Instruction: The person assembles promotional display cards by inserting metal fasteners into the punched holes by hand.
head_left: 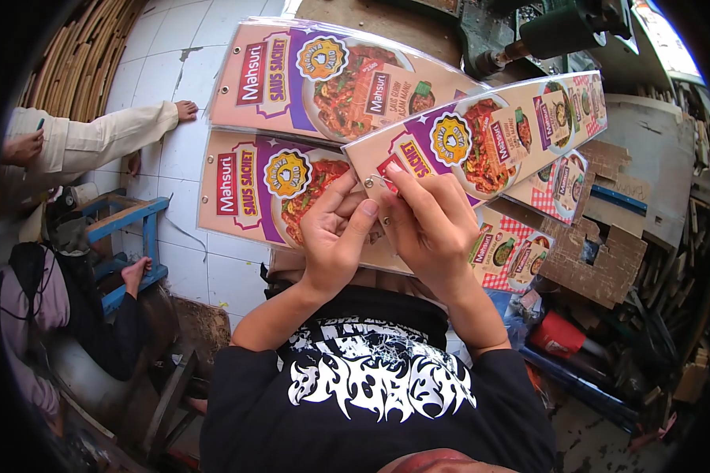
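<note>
A long printed sign (560,118) with Mahsuri sauce sachet pictures lies slanted across the top of other signs. Its near end, with a metal eyelet, is between my two hands. My left hand (335,236) is closed at that corner, thumb and curled fingers beside the eyelet. My right hand (434,217) pinches just to the right of it, at what looks like a thin pale strand by the eyelet; my fingers partly hide it. Below lie matching signs: an upper stack (284,118) and a lower sign (241,217), both with eyelets along their left ends.
A dark green machine (556,35) with a chuck stands at the top right. Wooden boards (599,260) and scrap strips lie on the right, near a red object (556,335). At left, other people sit by a blue wooden stool (150,236) on white tiles (185,158).
</note>
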### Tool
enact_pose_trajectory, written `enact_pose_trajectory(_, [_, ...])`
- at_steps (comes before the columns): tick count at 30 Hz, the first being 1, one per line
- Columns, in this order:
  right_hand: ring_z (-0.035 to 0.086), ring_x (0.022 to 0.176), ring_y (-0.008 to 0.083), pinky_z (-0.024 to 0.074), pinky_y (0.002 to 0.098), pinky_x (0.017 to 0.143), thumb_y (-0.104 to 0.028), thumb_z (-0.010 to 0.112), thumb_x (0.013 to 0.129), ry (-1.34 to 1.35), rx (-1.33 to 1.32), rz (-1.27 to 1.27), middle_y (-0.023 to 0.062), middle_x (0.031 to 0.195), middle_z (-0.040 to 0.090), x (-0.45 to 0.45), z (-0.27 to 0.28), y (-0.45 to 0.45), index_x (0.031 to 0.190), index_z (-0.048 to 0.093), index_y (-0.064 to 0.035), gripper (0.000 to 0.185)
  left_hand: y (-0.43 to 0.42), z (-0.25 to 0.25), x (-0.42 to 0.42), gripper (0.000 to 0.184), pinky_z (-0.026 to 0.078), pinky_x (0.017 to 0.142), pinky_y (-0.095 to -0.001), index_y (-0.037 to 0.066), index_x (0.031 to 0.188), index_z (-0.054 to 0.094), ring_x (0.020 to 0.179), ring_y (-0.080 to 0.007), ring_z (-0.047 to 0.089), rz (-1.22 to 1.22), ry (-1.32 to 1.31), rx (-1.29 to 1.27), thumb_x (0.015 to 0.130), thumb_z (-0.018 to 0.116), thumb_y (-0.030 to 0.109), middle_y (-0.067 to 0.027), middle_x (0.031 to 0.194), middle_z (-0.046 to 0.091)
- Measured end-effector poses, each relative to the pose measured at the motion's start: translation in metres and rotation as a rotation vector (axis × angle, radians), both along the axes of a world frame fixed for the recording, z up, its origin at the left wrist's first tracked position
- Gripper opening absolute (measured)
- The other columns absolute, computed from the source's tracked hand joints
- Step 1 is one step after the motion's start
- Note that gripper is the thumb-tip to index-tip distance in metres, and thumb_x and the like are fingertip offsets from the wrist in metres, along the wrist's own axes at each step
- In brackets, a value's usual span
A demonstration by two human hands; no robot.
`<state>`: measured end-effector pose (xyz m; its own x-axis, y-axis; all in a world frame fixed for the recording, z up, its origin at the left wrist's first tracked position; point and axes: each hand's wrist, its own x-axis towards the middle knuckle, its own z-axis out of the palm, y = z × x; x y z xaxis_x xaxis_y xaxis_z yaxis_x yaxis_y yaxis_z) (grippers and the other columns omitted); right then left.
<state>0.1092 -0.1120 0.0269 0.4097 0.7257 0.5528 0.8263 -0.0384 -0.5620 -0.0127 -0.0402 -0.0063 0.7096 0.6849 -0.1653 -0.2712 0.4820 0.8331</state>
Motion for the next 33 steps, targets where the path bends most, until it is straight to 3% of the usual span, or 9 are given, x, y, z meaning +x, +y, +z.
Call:
enact_pose_trajectory(22, [0.054,0.062,0.022,0.0446,0.0317,0.054,0.005,0.075,0.072,-0.137,-0.039,0.085,0.0076,0.078,0.059,0.0036,0.0065,-0.0021,0.096,0.068,-0.0005,0.026,-0.0027,-0.0016,0.0003,0.045,0.05,0.084,-0.0221,-0.01,0.138,0.04,0.099,-0.0116,0.062,0.003,0.032,0.047,0.096,0.052,0.001,-0.0167,0.113,0.066])
enact_pose_trajectory(33, [0.052,0.061,0.0211,0.0437,0.0309,0.053,0.006,0.074,0.07,-0.312,-0.143,0.134,0.0073,0.078,0.056,0.0016,0.0051,-0.0072,0.096,0.065,0.0059,0.028,-0.0064,-0.0072,-0.0038,0.043,0.053,0.079,-0.0239,-0.011,0.136,0.042,0.095,-0.0133,0.064,0.026,0.071,0.176,0.095,0.052,-0.003,-0.0164,0.11,0.066])
